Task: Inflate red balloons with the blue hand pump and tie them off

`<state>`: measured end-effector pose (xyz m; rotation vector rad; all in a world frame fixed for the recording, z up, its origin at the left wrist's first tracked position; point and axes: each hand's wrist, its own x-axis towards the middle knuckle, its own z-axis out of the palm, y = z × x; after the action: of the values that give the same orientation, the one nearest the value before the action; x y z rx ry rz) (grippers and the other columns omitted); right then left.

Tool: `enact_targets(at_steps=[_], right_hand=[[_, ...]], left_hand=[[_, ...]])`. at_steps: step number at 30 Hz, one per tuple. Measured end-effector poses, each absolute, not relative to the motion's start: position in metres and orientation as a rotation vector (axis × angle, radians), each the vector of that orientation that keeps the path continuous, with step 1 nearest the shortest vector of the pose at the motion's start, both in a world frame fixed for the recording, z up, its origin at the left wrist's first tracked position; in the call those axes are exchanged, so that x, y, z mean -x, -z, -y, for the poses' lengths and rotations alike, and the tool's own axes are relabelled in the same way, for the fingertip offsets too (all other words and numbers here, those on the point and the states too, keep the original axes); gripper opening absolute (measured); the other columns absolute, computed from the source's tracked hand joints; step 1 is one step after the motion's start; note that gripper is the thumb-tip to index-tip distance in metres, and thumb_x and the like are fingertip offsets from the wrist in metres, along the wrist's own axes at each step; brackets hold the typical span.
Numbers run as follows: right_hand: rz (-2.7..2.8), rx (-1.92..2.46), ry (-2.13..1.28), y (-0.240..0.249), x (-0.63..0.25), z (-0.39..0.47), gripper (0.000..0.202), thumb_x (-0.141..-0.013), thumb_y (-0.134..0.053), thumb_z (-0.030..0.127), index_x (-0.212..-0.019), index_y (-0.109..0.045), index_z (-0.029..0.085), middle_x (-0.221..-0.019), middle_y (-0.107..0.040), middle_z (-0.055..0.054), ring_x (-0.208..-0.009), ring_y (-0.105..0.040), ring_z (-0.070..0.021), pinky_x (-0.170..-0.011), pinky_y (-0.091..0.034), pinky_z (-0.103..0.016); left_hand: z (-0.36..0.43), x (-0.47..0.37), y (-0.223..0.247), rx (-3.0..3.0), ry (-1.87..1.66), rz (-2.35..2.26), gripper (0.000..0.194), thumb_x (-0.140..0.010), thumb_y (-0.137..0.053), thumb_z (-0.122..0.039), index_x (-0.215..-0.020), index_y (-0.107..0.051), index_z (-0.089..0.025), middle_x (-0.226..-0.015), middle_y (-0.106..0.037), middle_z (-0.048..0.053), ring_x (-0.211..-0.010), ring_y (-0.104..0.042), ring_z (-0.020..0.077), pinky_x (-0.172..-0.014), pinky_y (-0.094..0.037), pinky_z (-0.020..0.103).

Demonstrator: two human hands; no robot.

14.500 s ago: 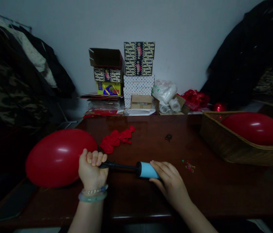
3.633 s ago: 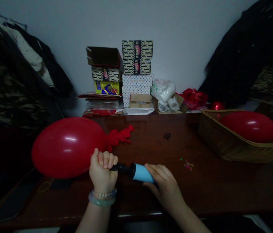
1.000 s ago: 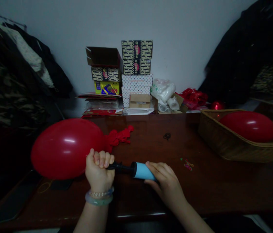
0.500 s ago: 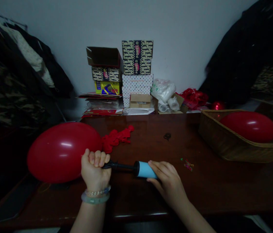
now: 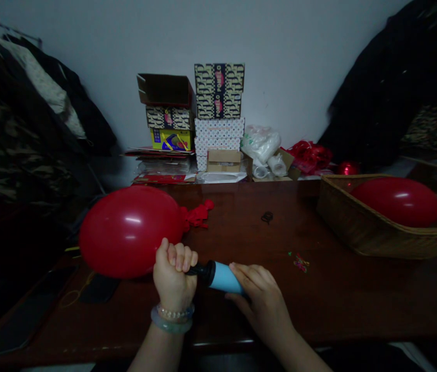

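Observation:
A large inflated red balloon (image 5: 131,232) sits at the left, its right end running to my left hand (image 5: 175,268). That fist is closed around the black end of a hand balloon pump; the balloon's neck is hidden in or behind the fingers. My right hand (image 5: 262,299) wraps the blue barrel of the balloon pump (image 5: 226,277). Only a short black section shows between the two hands. Behind the balloon lies a pile of uninflated red balloons (image 5: 198,214), partly covered by it.
To the right, a woven basket (image 5: 358,237) holds another inflated red balloon (image 5: 400,201). Small colourful bands (image 5: 301,262) and a black loop (image 5: 267,217) lie on the brown table (image 5: 342,294). Stacked boxes (image 5: 219,93) and plastic bags (image 5: 260,144) stand along the wall.
My left hand and the balloon have moved right, towards my right hand. The black rod that showed between the hands has slid in, and the balloon covers more of the red pile.

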<state>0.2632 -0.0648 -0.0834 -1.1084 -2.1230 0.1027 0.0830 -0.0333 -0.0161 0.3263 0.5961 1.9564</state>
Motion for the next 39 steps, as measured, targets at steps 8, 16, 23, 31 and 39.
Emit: enact_targets(at_steps=[8, 16, 23, 31, 39], right_hand=[[2.178, 1.103, -0.07, 0.083, -0.269, 0.057, 0.051, -0.086, -0.064, 0.037, -0.134, -0.05, 0.023, -0.123, -0.063, -0.008, -0.107, -0.057, -0.0247, -0.091, -0.048, -0.042], [2.176, 1.094, 0.027, 0.085, -0.279, 0.05, 0.05, -0.088, -0.062, 0.036, -0.134, -0.05, 0.024, -0.123, -0.063, -0.008, -0.109, -0.057, -0.0246, -0.092, -0.049, -0.042], [2.166, 1.105, 0.061, 0.086, -0.279, 0.052, 0.05, -0.087, -0.062, 0.037, -0.133, -0.051, 0.023, -0.122, -0.064, -0.008, -0.107, -0.057, -0.0249, -0.092, -0.05, -0.042], [2.154, 1.131, -0.059, 0.083, -0.268, 0.061, 0.05, -0.086, -0.064, 0.032, -0.133, -0.051, 0.023, -0.123, -0.063, -0.009, -0.105, -0.057, -0.0262, -0.089, -0.049, -0.045], [2.144, 1.102, -0.027, 0.086, -0.265, 0.061, 0.053, -0.084, -0.066, 0.032, -0.134, -0.05, 0.025, -0.119, -0.065, -0.008, -0.103, -0.059, -0.0239, -0.087, -0.051, -0.041]], left_hand=[[0.034, -0.056, 0.006, -0.333, -2.001, -0.556, 0.047, -0.081, -0.055, -0.022, -0.051, -0.019, -0.019, -0.037, -0.023, -0.007, -0.033, -0.022, 0.0068, -0.038, -0.023, 0.023], [0.036, -0.031, 0.0, -0.272, -2.078, -0.565, 0.045, -0.083, -0.052, -0.021, -0.053, -0.018, -0.019, -0.038, -0.022, -0.007, -0.033, -0.022, 0.007, -0.038, -0.024, 0.023], [0.034, -0.041, 0.003, -0.271, -2.058, -0.553, 0.046, -0.08, -0.054, -0.02, -0.053, -0.016, -0.019, -0.038, -0.022, -0.008, -0.033, -0.022, 0.0064, -0.038, -0.023, 0.022], [0.032, -0.066, 0.014, -0.332, -1.992, -0.557, 0.047, -0.08, -0.058, -0.022, -0.052, -0.02, -0.019, -0.038, -0.023, -0.008, -0.034, -0.023, 0.0061, -0.038, -0.025, 0.023], [0.033, -0.082, 0.017, -0.36, -1.964, -0.589, 0.047, -0.083, -0.057, -0.027, -0.051, -0.024, -0.019, -0.038, -0.024, -0.008, -0.033, -0.024, 0.006, -0.038, -0.025, 0.023]])
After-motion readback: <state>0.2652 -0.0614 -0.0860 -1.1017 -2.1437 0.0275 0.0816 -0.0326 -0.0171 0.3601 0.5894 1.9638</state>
